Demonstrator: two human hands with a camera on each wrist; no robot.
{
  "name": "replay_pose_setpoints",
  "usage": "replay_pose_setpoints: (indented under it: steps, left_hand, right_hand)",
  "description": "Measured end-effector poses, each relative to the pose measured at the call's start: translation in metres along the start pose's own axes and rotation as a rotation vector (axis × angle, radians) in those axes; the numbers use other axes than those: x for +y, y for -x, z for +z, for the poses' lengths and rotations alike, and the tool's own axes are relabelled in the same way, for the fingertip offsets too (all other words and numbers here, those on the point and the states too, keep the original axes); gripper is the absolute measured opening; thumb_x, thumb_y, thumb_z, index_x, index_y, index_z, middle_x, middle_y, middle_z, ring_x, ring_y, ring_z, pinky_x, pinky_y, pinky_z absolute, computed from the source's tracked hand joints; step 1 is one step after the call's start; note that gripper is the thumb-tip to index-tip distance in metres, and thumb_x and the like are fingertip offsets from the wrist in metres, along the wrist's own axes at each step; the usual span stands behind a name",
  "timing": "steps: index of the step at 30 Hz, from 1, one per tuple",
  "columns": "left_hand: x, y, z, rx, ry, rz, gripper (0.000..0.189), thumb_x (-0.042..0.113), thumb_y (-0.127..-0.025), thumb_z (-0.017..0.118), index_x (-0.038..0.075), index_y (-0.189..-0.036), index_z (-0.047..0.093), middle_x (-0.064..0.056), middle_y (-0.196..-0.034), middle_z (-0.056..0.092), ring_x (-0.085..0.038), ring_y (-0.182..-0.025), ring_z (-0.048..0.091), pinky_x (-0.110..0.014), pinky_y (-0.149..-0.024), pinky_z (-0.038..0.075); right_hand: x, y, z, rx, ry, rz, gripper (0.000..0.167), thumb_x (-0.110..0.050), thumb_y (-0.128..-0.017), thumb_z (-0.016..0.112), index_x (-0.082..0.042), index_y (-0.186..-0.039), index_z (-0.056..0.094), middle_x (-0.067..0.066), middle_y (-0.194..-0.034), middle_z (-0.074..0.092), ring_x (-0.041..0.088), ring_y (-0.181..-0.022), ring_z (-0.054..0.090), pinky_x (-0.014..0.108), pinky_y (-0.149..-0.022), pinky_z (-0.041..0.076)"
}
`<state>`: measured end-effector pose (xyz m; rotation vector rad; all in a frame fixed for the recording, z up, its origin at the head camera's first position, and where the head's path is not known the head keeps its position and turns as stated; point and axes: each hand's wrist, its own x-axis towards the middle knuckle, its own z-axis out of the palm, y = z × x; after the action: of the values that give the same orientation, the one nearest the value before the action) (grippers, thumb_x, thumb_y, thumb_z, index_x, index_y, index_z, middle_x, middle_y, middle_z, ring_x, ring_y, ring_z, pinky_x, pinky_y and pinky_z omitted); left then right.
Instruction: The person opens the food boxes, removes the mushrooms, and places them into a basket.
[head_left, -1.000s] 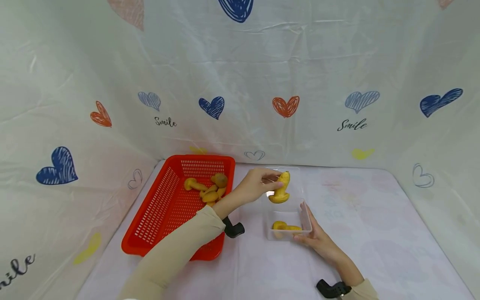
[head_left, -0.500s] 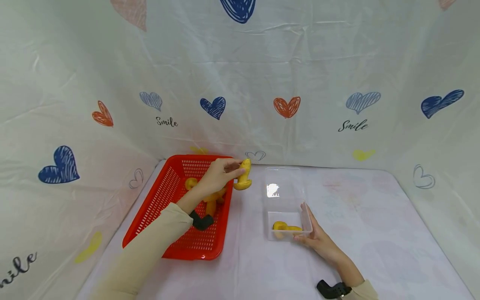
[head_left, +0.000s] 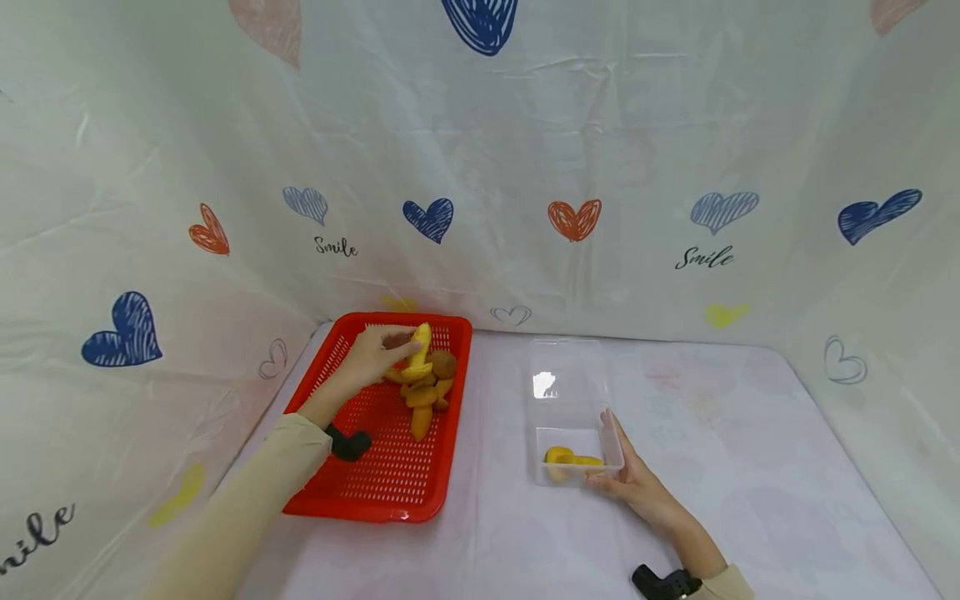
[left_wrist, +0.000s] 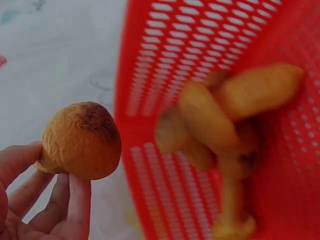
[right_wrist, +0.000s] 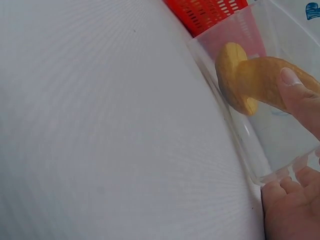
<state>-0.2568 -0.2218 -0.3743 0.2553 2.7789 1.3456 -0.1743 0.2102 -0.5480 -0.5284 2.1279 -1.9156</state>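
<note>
My left hand pinches a yellow mushroom above the back part of a red plastic basket. In the left wrist view the held mushroom shows its rounded cap with a dark brown patch. Several more mushrooms lie piled inside the basket. To the right, my right hand grips the near right corner of a clear plastic box. One mushroom lies on its side in that box. From the right wrist, its cap and stem show through the clear wall, partly behind my thumb.
The box's clear hinged lid lies folded back behind it. A white cloth covers the table. Behind stands a pale curtain printed with hearts. Black wrist cameras sit on both wrists.
My left hand has moved left from above the box to above the basket, still pinching the mushroom. My right hand and the box have stayed in place.
</note>
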Motion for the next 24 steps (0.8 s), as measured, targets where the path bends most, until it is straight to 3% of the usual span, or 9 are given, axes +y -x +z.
replay_pose_setpoints:
  steps: [5,15,20,24]
  left_hand:
    - [-0.027,0.001,-0.009,0.007,-0.015,-0.056,0.049,0.027,-0.100,0.063,-0.005,-0.136,0.056,-0.022,-0.123,0.064,-0.031,-0.102,0.063,-0.035,-0.082,0.058]
    - [-0.072,0.002,-0.010,-0.074,-0.111,-0.119,0.042,0.016,-0.100,0.062,-0.015,-0.129,0.057,-0.031,-0.123,0.062,-0.038,-0.104,0.065,-0.041,-0.084,0.058]
    - [-0.084,0.002,-0.006,-0.111,-0.159,-0.129,0.040,0.015,-0.098,0.065,-0.016,-0.124,0.061,-0.030,-0.119,0.064,-0.031,-0.095,0.067,-0.037,-0.078,0.058]
    - [-0.090,0.001,-0.002,-0.122,-0.197,-0.134,0.038,0.015,-0.097,0.065,-0.015,-0.121,0.063,-0.031,-0.120,0.063,-0.033,-0.100,0.064,-0.040,-0.081,0.056]
  right_hand:
    - [0.000,0.000,0.001,0.001,0.006,-0.003,0.107,-0.002,-0.091,0.071,-0.024,-0.161,-0.007,0.014,-0.165,-0.015,0.043,-0.146,-0.012,0.007,-0.099,0.030]
    - [0.001,0.000,0.002,0.017,0.027,0.020,0.106,-0.004,-0.091,0.071,-0.026,-0.161,-0.005,0.014,-0.165,-0.012,0.043,-0.147,-0.011,0.006,-0.099,0.025]
    - [0.000,0.000,0.002,0.012,0.008,0.019,0.107,-0.003,-0.091,0.071,-0.026,-0.161,-0.006,0.015,-0.165,-0.014,0.043,-0.147,-0.013,0.008,-0.100,0.028]
    - [-0.002,0.000,0.002,0.012,0.004,0.019,0.107,-0.005,-0.091,0.072,-0.026,-0.161,-0.006,0.014,-0.165,-0.014,0.042,-0.147,-0.015,0.008,-0.100,0.027]
